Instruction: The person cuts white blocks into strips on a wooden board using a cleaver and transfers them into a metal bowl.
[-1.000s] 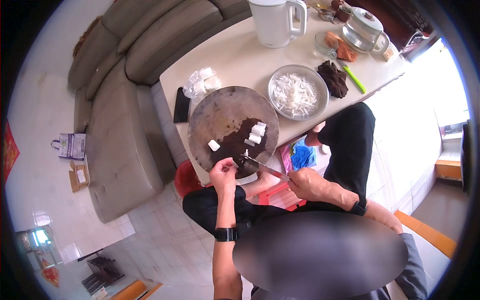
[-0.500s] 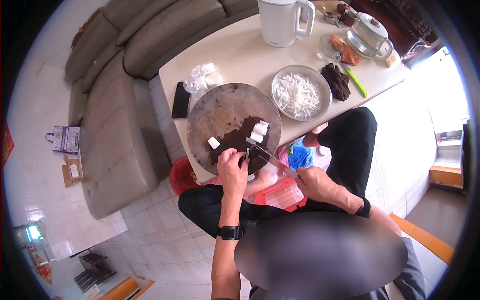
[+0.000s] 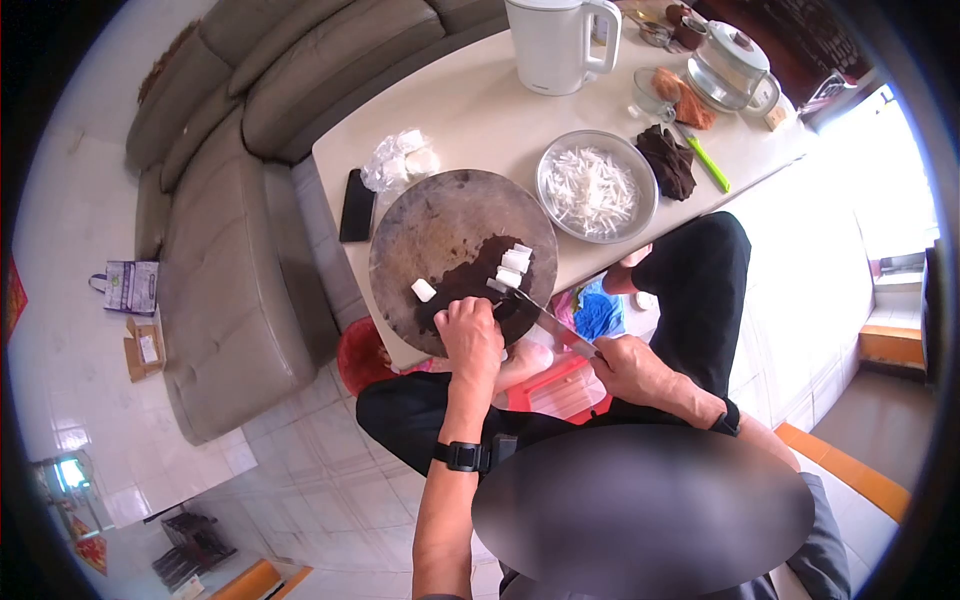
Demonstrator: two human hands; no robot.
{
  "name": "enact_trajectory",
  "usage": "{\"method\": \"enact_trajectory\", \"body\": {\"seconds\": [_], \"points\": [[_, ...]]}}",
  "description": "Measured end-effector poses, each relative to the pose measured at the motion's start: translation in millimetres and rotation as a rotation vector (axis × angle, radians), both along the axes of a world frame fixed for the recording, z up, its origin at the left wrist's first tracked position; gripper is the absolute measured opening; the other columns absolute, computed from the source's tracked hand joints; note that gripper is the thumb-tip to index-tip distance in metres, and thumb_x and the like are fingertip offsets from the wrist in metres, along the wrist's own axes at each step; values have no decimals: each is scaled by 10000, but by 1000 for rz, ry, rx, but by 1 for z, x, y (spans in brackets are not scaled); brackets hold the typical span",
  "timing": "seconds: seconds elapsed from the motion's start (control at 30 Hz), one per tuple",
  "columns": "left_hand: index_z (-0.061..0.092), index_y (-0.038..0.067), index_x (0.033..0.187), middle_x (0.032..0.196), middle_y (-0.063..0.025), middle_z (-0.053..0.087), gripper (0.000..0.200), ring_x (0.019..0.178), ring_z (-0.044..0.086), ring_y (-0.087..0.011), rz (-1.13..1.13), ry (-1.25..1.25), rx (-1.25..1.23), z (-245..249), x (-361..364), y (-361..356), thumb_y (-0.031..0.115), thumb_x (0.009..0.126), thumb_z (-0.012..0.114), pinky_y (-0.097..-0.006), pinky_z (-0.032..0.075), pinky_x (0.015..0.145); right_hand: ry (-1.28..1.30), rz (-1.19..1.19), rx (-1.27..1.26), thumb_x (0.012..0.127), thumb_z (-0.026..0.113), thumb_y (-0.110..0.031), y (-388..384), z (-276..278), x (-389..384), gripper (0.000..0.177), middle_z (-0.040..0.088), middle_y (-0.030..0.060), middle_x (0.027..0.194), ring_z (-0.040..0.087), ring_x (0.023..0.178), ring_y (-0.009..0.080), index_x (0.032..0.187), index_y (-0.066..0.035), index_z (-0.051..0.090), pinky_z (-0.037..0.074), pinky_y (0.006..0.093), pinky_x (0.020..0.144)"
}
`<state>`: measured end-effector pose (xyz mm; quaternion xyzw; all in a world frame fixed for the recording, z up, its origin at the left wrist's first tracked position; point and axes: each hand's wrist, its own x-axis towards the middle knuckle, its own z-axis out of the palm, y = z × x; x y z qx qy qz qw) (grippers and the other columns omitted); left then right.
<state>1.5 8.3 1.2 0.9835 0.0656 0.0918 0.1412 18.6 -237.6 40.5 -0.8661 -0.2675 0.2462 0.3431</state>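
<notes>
My right hand (image 3: 640, 372) is closed round the handle of a knife (image 3: 560, 328), its blade slanting over the near right part of a round chopping board (image 3: 440, 215). The knife's tip lies next to a row of white chunks (image 3: 514, 264). On the board's near edge, my left hand (image 3: 470, 335) has its fingers curled down and drawn together. A sliver of white shows at its fingertips; the rest is hidden under the hand. Farther left lies a single white chunk (image 3: 423, 290). A dark wet patch (image 3: 465, 275) spreads beneath the pieces.
A metal bowl (image 3: 645, 215) of white shreds stands right of the board, beside a dark cloth (image 3: 667, 165) and a green-handled tool (image 3: 708, 163). Behind are a white kettle (image 3: 548, 50) and a glass pot (image 3: 725, 75). A phone (image 3: 357, 205) and bagged white pieces (image 3: 402, 160) lie left.
My left hand has turned over, fingers now lower against the board; the thin upright slice seen in them earlier is mostly out of sight. The knife blade has shifted slightly toward the fingertips.
</notes>
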Motion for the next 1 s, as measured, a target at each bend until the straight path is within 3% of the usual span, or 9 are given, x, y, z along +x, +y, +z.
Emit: {"method": "enact_trajectory", "body": {"seconds": [0.17,0.23,0.3,0.37,0.57,0.7,0.8,0.87,1.0], "points": [[608,71,838,825,-67,616,136,857,576,-268,4,-22,-50,2,2,-7,28,711,633,-436,393,735,8,1,25,805,539,-103,-2,-1,-1,153,562,254,634,586,645,432,764,45,543,465,491,600],[620,64,861,792,-76,610,143,785,594,-287,99,-68,-197,-3,3,-5,11,728,625,-434,422,683,11,-8,31,805,538,-101,-2,-2,-1,151,564,254,639,586,649,431,764,44,544,464,491,602],[638,68,912,846,-94,625,132,854,599,-280,121,63,-343,-3,2,2,78,781,627,-421,431,728,18,-15,39,806,537,-99,-3,-2,-1,149,565,254,643,587,654,430,763,43,546,462,491,605],[664,19,899,873,-112,653,131,833,625,-278,277,81,-714,1,3,6,109,805,645,-372,470,734,20,-15,42,804,539,-97,-2,-1,-1,145,568,252,647,587,657,428,764,42,551,463,490,611],[684,-11,871,884,-122,649,138,796,625,-204,205,-181,-597,-10,3,28,110,808,678,-298,477,717,29,-14,35,811,542,-100,-1,-3,0,145,575,249,652,591,661,425,775,39,559,465,488,611],[689,-6,794,856,-61,649,81,752,608,-128,291,-222,-842,-12,1,33,43,748,735,-260,476,647,18,-12,34,812,540,-101,-1,-2,0,145,576,248,652,594,660,423,778,38,560,467,489,610],[674,-23,859,831,-63,658,125,686,610,-108,383,-124,-1009,-8,0,34,17,754,729,-239,486,611,18,-14,35,812,541,-102,0,-2,0,145,576,249,652,594,657,423,781,39,559,469,490,610],[626,-35,1026,843,-99,663,250,678,640,-152,499,-21,-1166,6,1,28,1,789,695,-266,529,684,12,-8,34,810,543,-100,-1,-5,0,142,575,249,650,594,659,425,784,40,557,469,490,611],[582,-28,1113,857,-103,665,308,744,651,-163,494,41,-1263,6,-2,32,43,826,668,-298,544,703,12,-5,32,807,547,-101,-1,-5,0,143,575,248,645,594,658,426,779,40,556,470,489,610]]}}
